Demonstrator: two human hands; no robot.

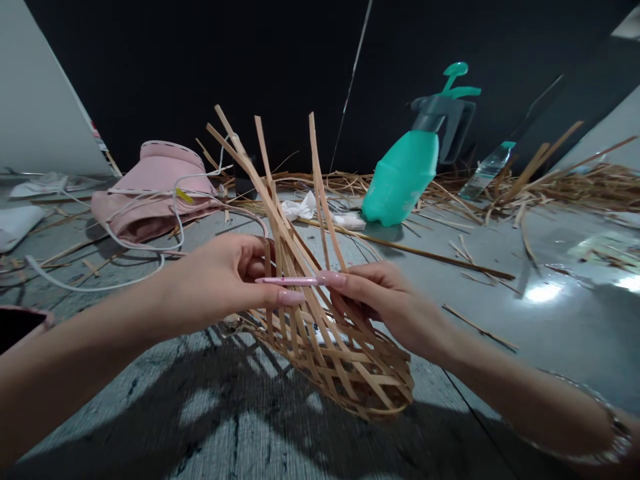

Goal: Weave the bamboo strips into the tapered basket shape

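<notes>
Left hand (220, 283) and right hand (385, 307) grip the pale upright strips (285, 200) of a half-woven bamboo basket (345, 377), over a grey floor (575, 347).

Left to right: a crumpled pink fabric piece (155, 193) and a white cable (115, 247) lie beyond the left hand, which is curled nearly shut, pinching strips between thumb and fingers. A slim pink pick (287, 281) crosses the strips, apparently held by the nearly shut right hand. The basket looks light, its thin strips springy and liable to split, so the firm woven base seems the safest hold. Further right stand a teal plastic pump sprayer (403, 177) and loose dry cane scraps (575, 190).
</notes>
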